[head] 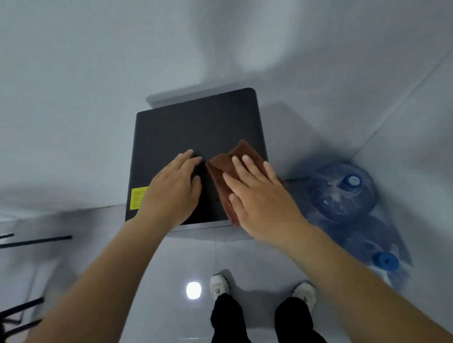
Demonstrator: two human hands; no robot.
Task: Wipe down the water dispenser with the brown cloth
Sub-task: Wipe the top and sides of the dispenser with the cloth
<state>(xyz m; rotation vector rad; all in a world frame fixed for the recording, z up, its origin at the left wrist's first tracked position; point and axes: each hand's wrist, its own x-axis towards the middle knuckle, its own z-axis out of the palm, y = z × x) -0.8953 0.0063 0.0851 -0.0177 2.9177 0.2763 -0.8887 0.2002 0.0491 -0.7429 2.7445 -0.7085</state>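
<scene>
I am standing over the water dispenser (pixel 193 136), looking straight down on its dark flat top, and the brown cloth (pixel 229 166) lies folded on that top toward its 4 o'clock corner, near the right edge. My right hand (pixel 259 195) lies flat on the cloth with the fingers spread wide and laid straight, not curled around anything; I press with the whole palm so the folded layers stay together and drag evenly over the panel instead of bunching. The far end of the cloth pokes out beyond my fingertips toward 12 o'clock, and its near end reaches the front lip of the top. My left hand (pixel 173 191) rests bare on the top just beside the cloth at its 9 o'clock, fingers loosely open and holding nothing; I judge it is there to steady the cabinet so it does not rock while I push. The yellow label (pixel 137 198) sits at the top's 8 o'clock corner, partly under my left wrist. A blue water bottle (pixel 341 193) stands on the floor at 3 o'clock from the dispenser, well clear of my stroke. The picture is a little smeared around my right wrist, so I cannot tell how hard the heel of that hand bears down.
</scene>
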